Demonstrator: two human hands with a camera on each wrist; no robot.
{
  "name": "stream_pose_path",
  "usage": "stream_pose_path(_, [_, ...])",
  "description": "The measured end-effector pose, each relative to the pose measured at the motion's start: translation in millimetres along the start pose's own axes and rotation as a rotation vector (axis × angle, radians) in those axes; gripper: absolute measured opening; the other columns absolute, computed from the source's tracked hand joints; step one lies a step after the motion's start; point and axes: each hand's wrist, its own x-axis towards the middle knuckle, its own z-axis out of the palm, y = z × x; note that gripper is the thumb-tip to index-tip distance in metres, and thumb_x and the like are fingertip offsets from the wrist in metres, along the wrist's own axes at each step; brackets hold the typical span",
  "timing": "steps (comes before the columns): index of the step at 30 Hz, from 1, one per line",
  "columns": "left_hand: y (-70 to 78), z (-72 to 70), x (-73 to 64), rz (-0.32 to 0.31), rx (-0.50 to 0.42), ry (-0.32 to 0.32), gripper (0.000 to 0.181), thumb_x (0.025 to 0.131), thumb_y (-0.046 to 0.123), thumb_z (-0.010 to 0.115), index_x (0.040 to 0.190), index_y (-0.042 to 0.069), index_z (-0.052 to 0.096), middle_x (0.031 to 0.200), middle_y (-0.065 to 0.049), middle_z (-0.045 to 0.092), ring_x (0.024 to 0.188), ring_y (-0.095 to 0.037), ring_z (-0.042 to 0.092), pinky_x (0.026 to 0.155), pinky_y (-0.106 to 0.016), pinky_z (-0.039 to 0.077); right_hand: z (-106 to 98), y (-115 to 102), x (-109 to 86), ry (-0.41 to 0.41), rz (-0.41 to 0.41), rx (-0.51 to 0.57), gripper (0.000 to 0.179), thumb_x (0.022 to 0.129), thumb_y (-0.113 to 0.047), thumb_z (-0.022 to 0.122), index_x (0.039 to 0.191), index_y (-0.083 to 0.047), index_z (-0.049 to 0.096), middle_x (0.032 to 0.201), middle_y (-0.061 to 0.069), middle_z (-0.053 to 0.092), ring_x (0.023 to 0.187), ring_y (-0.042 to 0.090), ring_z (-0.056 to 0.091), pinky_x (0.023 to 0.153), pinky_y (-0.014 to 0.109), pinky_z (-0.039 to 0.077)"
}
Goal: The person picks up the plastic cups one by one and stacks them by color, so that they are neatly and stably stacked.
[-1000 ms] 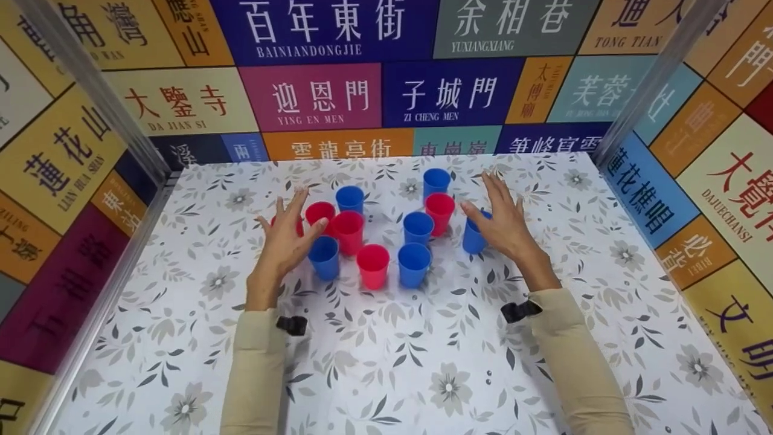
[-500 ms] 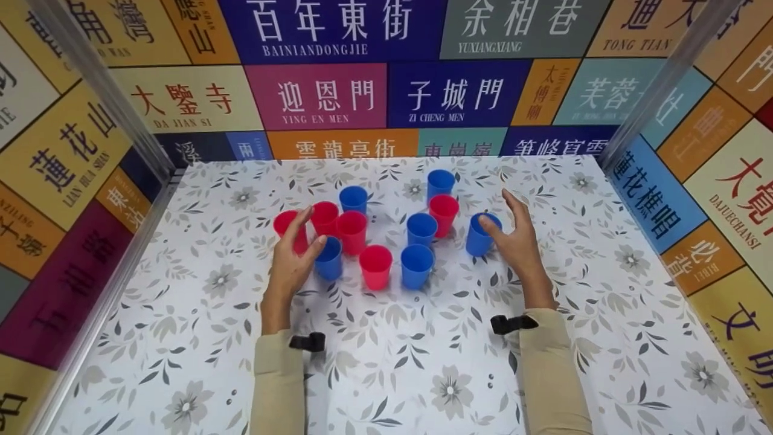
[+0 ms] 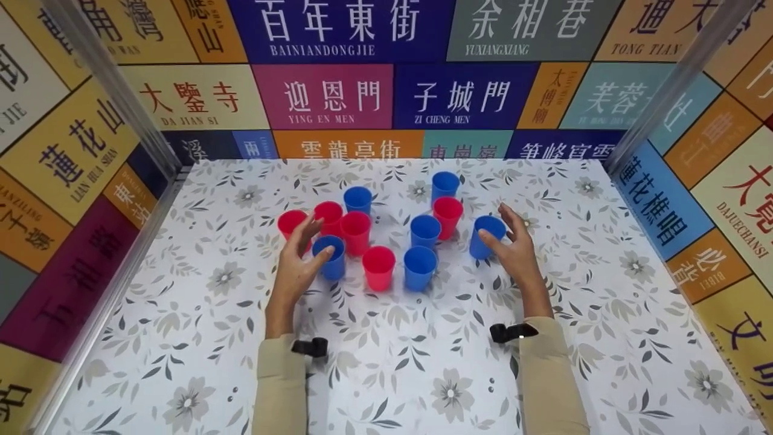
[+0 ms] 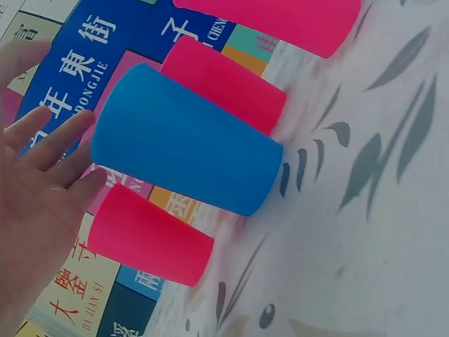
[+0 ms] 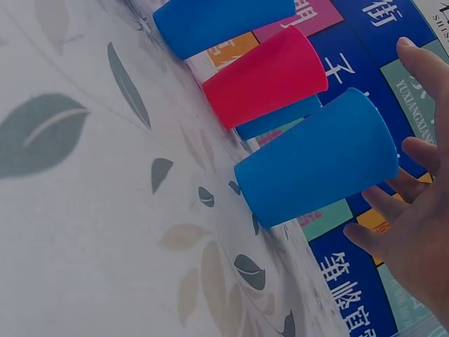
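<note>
**Loose hands beside two blue cups**

From my head feed I see the left hand [image 3: 294,269] with fingers relaxed and released, thumb overlapping the rim of the left blue cup [image 4: 186,140]; whether they touch I cannot tell. The right hand [image 3: 519,257] is likewise slack beside the right blue cup [image 5: 316,161], contact again unclear to me. Both cups stand upright, toward the back edge of the table [image 3: 392,362].

An outer red cup [image 3: 292,221], nearest the left edge, is partly hidden by the left fingers. More red and blue cups crowd between the hands, one close to the back edge.

All are smooth, tapering to narrower bases. The white tabletop carries grey leaves and flowers; lettered, coloured panels [image 3: 326,96] rise behind.
</note>
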Motion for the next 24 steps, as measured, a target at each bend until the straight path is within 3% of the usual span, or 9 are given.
stream_pose_path(6, [-8.4,1.2,1.6,-0.013,-0.045,-0.067,0.074,0.09,0.022,0.075,0.154,0.015,0.038,0.149,-0.011,0.052,0.142,-0.028,0.046,0.122,-0.048,0.032,4,5,0.5,-0.007,0.043,0.055,0.079,0.091,-0.021,0.073,0.157,-0.011,0.032,0.161,0.014,0.036,0.151,0.031,0.031,0.124,0.051,0.025])
stream_pose_path(13, [-15.1,0.1,2.4,-0.088,-0.015,-0.16,0.08,0.087,0.021,0.078,0.155,0.017,0.036,0.15,-0.013,0.05,0.144,-0.031,0.042,0.122,-0.052,0.03,10,6,1.2,-0.041,0.187,0.025,0.082,0.094,-0.028,0.069,0.16,-0.016,0.023,0.165,0.013,0.028,0.15,0.04,0.03,0.122,0.055,0.028])
stream_pose_path(20, [-18.7,-3.1,1.3,-0.155,0.018,-0.142,0.062,0.088,0.027,0.078,0.144,0.02,0.053,0.132,-0.013,0.065,0.127,-0.029,0.059,0.114,-0.047,0.043,13,6,-1.8,-0.002,0.228,0.017,0.084,0.093,-0.04,0.07,0.16,-0.023,0.023,0.164,0.015,0.028,0.149,0.04,0.033,0.12,0.054,0.033])
stream_pose_path(24, [-20.3,-6.5,1.3,-0.159,0.019,-0.162,0.065,0.086,0.03,0.08,0.144,0.019,0.053,0.135,-0.011,0.064,0.128,-0.029,0.059,0.112,-0.047,0.045,14,6,-1.2,0.014,0.218,0.012,0.085,0.091,-0.042,0.071,0.159,-0.021,0.026,0.163,0.016,0.031,0.147,0.04,0.036,0.118,0.054,0.036])
